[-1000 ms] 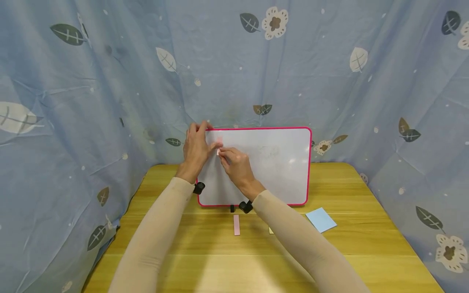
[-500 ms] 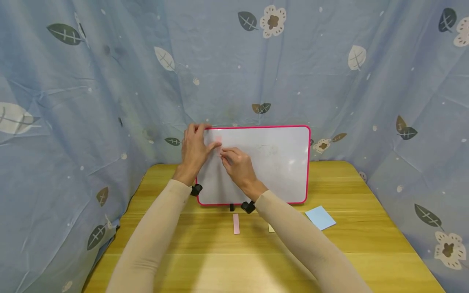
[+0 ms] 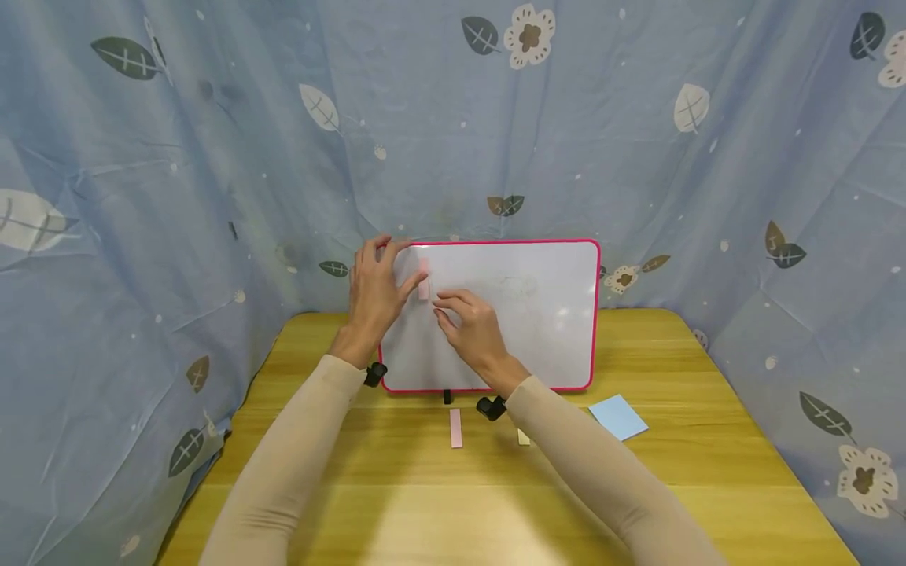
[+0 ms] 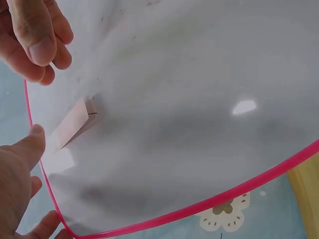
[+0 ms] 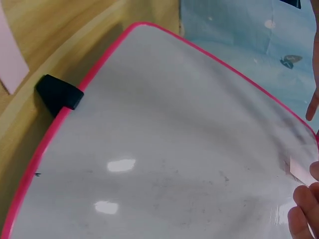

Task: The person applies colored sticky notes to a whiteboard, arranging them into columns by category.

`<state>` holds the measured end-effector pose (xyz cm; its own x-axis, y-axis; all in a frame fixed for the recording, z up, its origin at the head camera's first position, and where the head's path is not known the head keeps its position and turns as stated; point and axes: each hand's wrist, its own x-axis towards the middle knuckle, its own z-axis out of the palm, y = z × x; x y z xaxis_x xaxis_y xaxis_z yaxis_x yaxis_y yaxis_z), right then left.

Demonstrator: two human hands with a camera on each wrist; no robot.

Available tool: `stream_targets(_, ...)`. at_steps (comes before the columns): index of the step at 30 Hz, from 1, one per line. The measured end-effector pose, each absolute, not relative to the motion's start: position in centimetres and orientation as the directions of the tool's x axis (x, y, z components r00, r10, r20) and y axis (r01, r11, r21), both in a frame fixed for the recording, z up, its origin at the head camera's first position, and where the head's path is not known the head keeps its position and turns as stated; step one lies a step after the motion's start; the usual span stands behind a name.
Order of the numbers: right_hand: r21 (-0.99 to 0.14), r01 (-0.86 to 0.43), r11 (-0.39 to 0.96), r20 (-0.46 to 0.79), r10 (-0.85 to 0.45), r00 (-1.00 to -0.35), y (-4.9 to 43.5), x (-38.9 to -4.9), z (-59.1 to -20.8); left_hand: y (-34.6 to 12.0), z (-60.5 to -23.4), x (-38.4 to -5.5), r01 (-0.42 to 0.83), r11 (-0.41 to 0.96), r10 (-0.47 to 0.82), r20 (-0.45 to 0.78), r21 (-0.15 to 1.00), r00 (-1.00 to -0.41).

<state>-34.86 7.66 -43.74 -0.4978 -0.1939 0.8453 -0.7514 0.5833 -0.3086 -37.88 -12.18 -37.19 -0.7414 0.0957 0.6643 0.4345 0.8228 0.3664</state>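
The pink-rimmed whiteboard [image 3: 524, 338] stands upright on the table. A small pink paper strip [image 3: 424, 289] hangs on its upper left part; in the left wrist view this strip [image 4: 73, 122] has its lower end lifted off the surface. My left hand [image 3: 375, 287] holds the board's upper left corner, fingers over the edge and thumb in front, close beside the strip. Just right of the strip is my right hand [image 3: 473, 326], its thumb and bent forefinger apart with nothing between them. The right wrist view shows part of the right hand [image 5: 306, 211] near the strip.
On the wooden table [image 3: 439, 511] before the board lie a pink strip pad [image 3: 456, 428], a yellow pad [image 3: 523, 437] partly hidden by the right sleeve, and a blue square note pad [image 3: 619, 417]. A black clip [image 3: 447, 397] sits at the board's lower edge. Patterned curtains [image 3: 439, 118] surround the table.
My right hand has let go of the pink strip and drawn back right and slightly down. More of the strip shows on the board. The left hand stays at the corner.
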Motion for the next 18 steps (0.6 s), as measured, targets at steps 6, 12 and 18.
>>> stream_targets(6,-0.321,-0.744,0.586,0.822,-0.218,-0.526,8.4,-33.9,-43.9,-12.4,-37.8,-37.3,0.464,0.821,0.114,0.701,0.333,-0.704)
stream_targets(12,-0.324,-0.734,0.597,0.793,-0.251,-0.555,9.4,-33.2,-43.9,-12.6,-38.4,-36.7,0.478,0.825,0.136,0.716,0.301,-0.685)
stream_targets(18,-0.327,-0.736,0.593,0.777,-0.275,-0.567,10.3,-32.7,-44.1,-12.8,-39.1,-35.7,0.471,0.830,0.150,0.693,0.300,-0.705)
